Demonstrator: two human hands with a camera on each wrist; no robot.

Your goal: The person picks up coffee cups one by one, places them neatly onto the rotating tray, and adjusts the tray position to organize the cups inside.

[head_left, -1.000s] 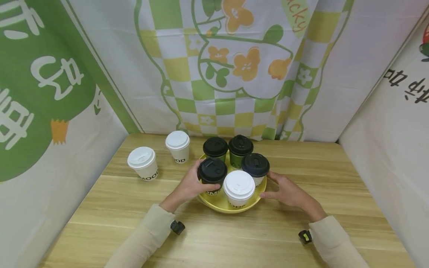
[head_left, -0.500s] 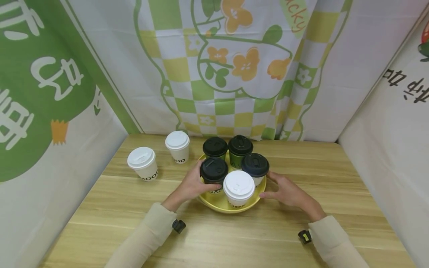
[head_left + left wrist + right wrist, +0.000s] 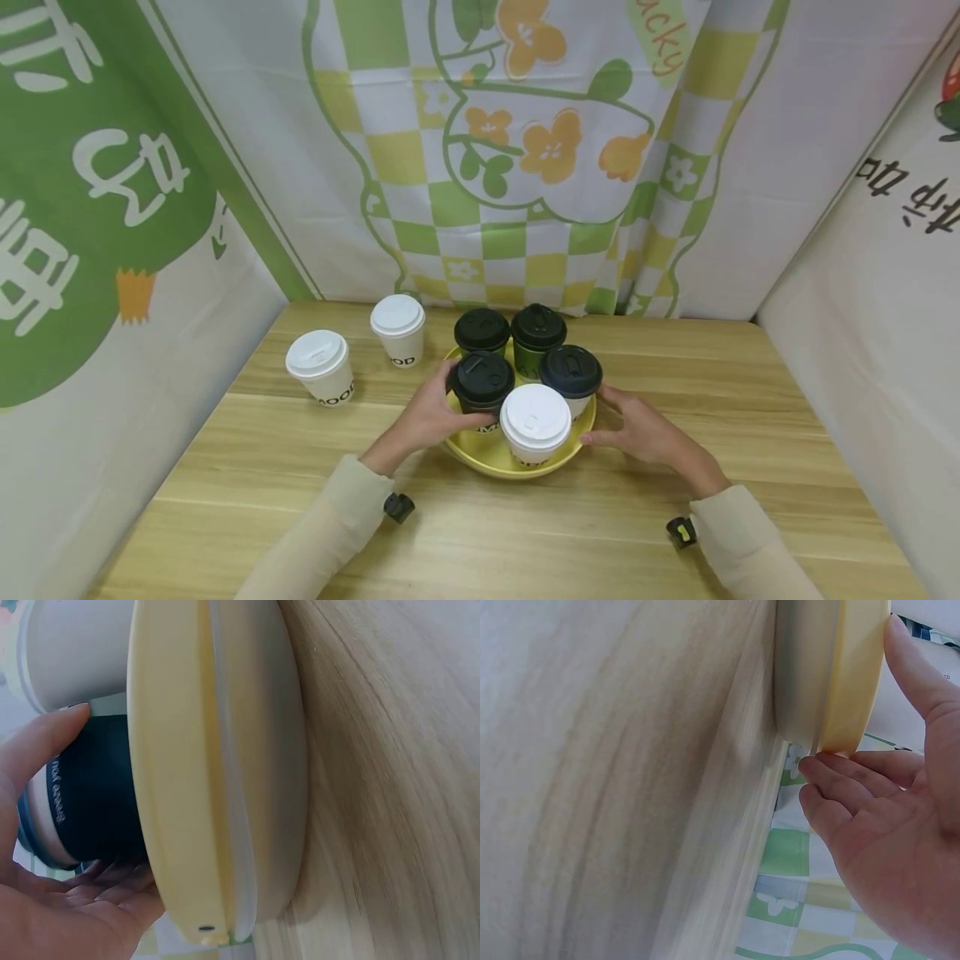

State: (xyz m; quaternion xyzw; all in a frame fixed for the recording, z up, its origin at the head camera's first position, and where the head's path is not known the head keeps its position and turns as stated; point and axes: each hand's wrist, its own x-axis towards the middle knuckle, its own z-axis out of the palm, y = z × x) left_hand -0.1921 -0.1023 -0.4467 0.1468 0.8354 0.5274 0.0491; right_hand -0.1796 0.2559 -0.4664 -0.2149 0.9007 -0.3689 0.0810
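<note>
A cup with a black lid (image 3: pixel 483 379) and a dark sleeve stands on the round yellow tray (image 3: pixel 495 468). My left hand (image 3: pixel 438 408) grips this cup, thumb on the near side and fingers behind. In the left wrist view the cup's dark sleeve (image 3: pixel 101 787) shows small white lettering. At the tray's right edge, my right hand (image 3: pixel 648 429) holds the rim, with the thumb and fingers against the wall in the right wrist view. Also on the tray are a white-lidded cup (image 3: pixel 536 421) in front and several black-lidded cups, one (image 3: pixel 572 371) beside the right hand.
Two white lidded cups stand on the wooden table (image 3: pixel 600 533) to the left: one nearer (image 3: pixel 321 367), the other farther back (image 3: pixel 399 329). A patterned cloth (image 3: pixel 525 167) hangs behind the table, with printed panels on both sides.
My left hand has shifted the black-lidded cup slightly to the right on the tray, closer to the white-lidded cup. The right hand and the tray stay where they were.
</note>
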